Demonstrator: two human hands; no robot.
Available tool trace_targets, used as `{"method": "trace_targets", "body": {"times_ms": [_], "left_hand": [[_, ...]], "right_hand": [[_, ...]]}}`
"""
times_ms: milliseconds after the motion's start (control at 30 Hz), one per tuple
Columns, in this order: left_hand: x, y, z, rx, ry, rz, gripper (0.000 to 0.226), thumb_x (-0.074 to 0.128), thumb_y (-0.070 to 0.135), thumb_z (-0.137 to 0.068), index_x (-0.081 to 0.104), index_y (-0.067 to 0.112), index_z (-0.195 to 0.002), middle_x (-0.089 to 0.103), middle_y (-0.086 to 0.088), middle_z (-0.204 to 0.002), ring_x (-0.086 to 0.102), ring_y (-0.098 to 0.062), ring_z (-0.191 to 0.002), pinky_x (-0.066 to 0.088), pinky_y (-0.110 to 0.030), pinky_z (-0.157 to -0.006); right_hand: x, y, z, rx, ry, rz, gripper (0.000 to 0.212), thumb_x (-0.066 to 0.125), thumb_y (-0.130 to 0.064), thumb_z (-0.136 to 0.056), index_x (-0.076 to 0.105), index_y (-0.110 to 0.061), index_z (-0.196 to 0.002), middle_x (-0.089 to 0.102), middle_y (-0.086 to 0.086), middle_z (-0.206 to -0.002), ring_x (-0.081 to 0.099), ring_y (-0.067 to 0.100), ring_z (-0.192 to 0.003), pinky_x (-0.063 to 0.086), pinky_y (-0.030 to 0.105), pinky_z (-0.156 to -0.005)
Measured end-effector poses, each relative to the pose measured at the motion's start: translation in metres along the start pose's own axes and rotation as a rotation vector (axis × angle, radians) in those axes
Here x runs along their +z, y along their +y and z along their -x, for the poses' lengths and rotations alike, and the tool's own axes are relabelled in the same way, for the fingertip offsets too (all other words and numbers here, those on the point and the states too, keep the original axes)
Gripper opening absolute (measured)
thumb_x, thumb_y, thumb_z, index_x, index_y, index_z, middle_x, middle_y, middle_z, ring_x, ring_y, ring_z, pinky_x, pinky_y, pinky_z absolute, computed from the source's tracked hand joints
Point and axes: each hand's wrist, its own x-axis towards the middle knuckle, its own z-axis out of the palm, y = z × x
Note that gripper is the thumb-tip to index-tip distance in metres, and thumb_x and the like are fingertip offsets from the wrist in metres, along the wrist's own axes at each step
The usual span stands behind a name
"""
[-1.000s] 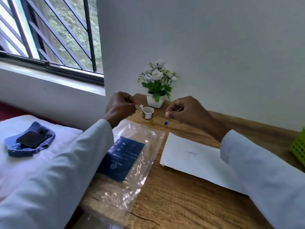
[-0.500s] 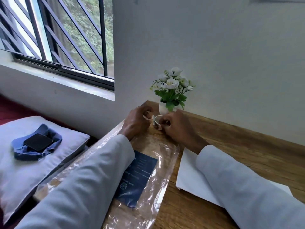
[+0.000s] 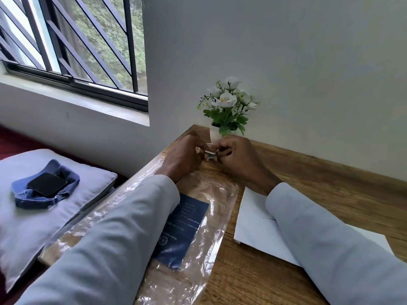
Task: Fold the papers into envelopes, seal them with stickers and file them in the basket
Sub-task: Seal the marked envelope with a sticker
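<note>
Just in front of the white flower pot, the left hand and right hand pinch a small tape dispenser with curled fingers, while the white paper lies nearer, under the right sleeve.

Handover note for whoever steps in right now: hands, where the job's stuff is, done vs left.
Left hand and right hand: both pinch a small tape dispenser at the table's far edge, before the flower pot.
White paper lies flat on the table, partly under the right sleeve; it shows no sticker.
Clear plastic sleeve lies under the left arm.
Basket: out of view.
Done: none visible. Left: sealing, filing.
</note>
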Motion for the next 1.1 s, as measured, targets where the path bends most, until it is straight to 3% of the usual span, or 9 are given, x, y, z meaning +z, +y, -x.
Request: {"method": "trace_targets", "body": {"times_ms": [267,433,567,667,733,833,933,1033,1100], "left_hand": [[-0.006,0.002,0.002,0.025,-0.055,-0.027,0.024,0.070,0.007,-0.085,0.076,0.027,-0.098,0.070,0.006,-0.111,0.057,-0.015,-0.088,0.048,-0.028,-0.071],[-0.005,0.000,0.001,-0.006,-0.017,-0.068,0.025,0.070,0.010,-0.086,0.075,0.029,-0.102,0.071,0.004,-0.109,0.060,-0.019,-0.095,0.049,-0.030,-0.072],[-0.004,-0.002,0.000,0.005,-0.021,-0.090,0.034,0.069,0.004,-0.083,0.073,0.028,-0.107,0.070,0.001,-0.112,0.061,-0.021,-0.097,0.051,-0.033,-0.073],[-0.004,-0.003,0.000,0.030,-0.026,-0.104,0.042,0.071,0.002,-0.080,0.069,0.027,-0.114,0.067,0.001,-0.120,0.061,-0.022,-0.102,0.055,-0.038,-0.080],[-0.005,0.000,-0.001,0.061,-0.009,-0.110,0.044,0.071,0.000,-0.078,0.068,0.024,-0.116,0.066,0.000,-0.123,0.062,-0.024,-0.101,0.055,-0.038,-0.081],[-0.006,0.010,0.000,0.135,0.030,-0.106,0.035,0.070,0.005,-0.081,0.070,0.019,-0.113,0.066,-0.001,-0.122,0.063,-0.025,-0.096,0.050,-0.033,-0.077],[-0.008,0.023,0.005,0.194,0.037,-0.085,0.027,0.070,0.015,-0.085,0.071,0.020,-0.112,0.065,-0.003,-0.124,0.063,-0.023,-0.093,0.051,-0.035,-0.078],[-0.009,0.043,0.010,0.244,-0.005,-0.052,0.021,0.070,0.018,-0.086,0.073,0.022,-0.106,0.069,-0.004,-0.111,0.062,-0.018,-0.084,0.052,-0.034,-0.074],[-0.007,0.063,0.016,0.279,-0.051,-0.055,0.016,0.071,0.019,-0.085,0.075,0.021,-0.100,0.072,-0.002,-0.099,0.062,-0.015,-0.078,0.047,-0.027,-0.066]], "right_hand": [[0.005,0.004,0.002,0.069,0.064,-0.059,0.011,0.076,-0.010,-0.081,0.080,-0.014,-0.091,0.071,-0.008,-0.081,0.060,-0.002,-0.071,0.042,0.008,-0.063],[0.000,0.003,0.002,0.193,0.016,-0.250,0.007,0.076,-0.009,-0.083,0.076,-0.011,-0.089,0.074,0.001,-0.089,0.069,0.014,-0.086,0.057,0.030,-0.079],[-0.012,-0.001,0.001,0.310,-0.026,-0.424,0.012,0.074,-0.004,-0.084,0.072,-0.015,-0.087,0.074,0.007,-0.091,0.070,0.019,-0.083,0.060,0.037,-0.076],[-0.032,-0.008,0.004,0.401,-0.063,-0.548,0.016,0.073,-0.002,-0.084,0.071,-0.007,-0.098,0.074,0.011,-0.097,0.071,0.019,-0.082,0.062,0.031,-0.067],[-0.049,-0.015,0.009,0.431,-0.087,-0.581,0.020,0.073,-0.001,-0.083,0.071,-0.004,-0.103,0.074,0.014,-0.100,0.072,0.018,-0.082,0.062,0.032,-0.070],[-0.084,-0.023,0.028,0.438,-0.107,-0.614,0.024,0.074,0.001,-0.081,0.071,-0.003,-0.105,0.074,0.012,-0.094,0.071,0.017,-0.079,0.060,0.034,-0.074],[-0.115,-0.028,0.055,0.429,-0.099,-0.609,0.030,0.075,0.005,-0.078,0.069,0.001,-0.107,0.072,0.011,-0.085,0.067,0.016,-0.074,0.059,0.029,-0.066],[-0.138,-0.030,0.088,0.438,-0.057,-0.555,0.032,0.075,0.007,-0.077,0.069,0.003,-0.107,0.070,0.015,-0.089,0.067,0.016,-0.076,0.058,0.028,-0.067],[-0.151,-0.028,0.112,0.452,-0.032,-0.498,0.030,0.077,0.005,-0.077,0.071,0.000,-0.106,0.071,0.017,-0.092,0.068,0.018,-0.079,0.059,0.032,-0.073]]}}
